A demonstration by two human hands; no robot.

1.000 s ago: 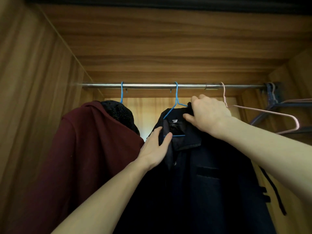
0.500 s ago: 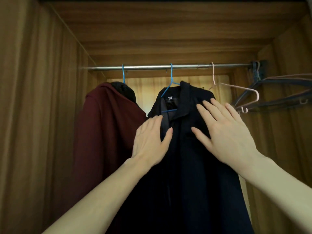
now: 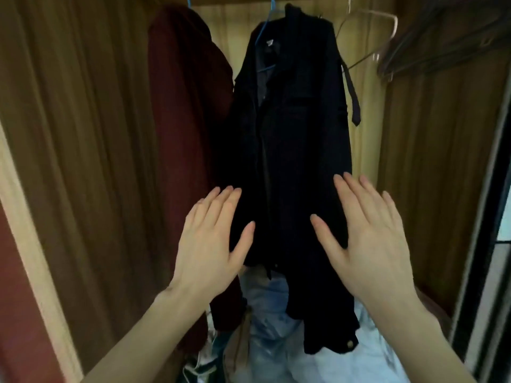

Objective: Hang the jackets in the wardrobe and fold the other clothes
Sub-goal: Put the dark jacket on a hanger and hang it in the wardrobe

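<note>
A dark navy jacket [image 3: 293, 139] hangs in the wardrobe on a blue hanger [image 3: 266, 20]. To its left hangs a dark red hooded jacket [image 3: 182, 100] on another blue hanger. My left hand [image 3: 213, 244] is flat with straight fingers over the navy jacket's lower left side. My right hand [image 3: 367, 239] is flat with spread fingers over its lower right side. Neither hand grips anything; whether the palms touch the cloth cannot be told.
An empty pink hanger [image 3: 370, 20] and several dark hangers [image 3: 442, 37] hang at the upper right. Light blue and white clothes [image 3: 271, 327] lie piled on the wardrobe floor. Wooden walls [image 3: 83, 134] close in left and right; a door frame [image 3: 486, 244] stands at right.
The view dropped from the rail to the jacket's lower half. My right hand let go of the collar, and both hands slid down the jacket front with fingers straight.
</note>
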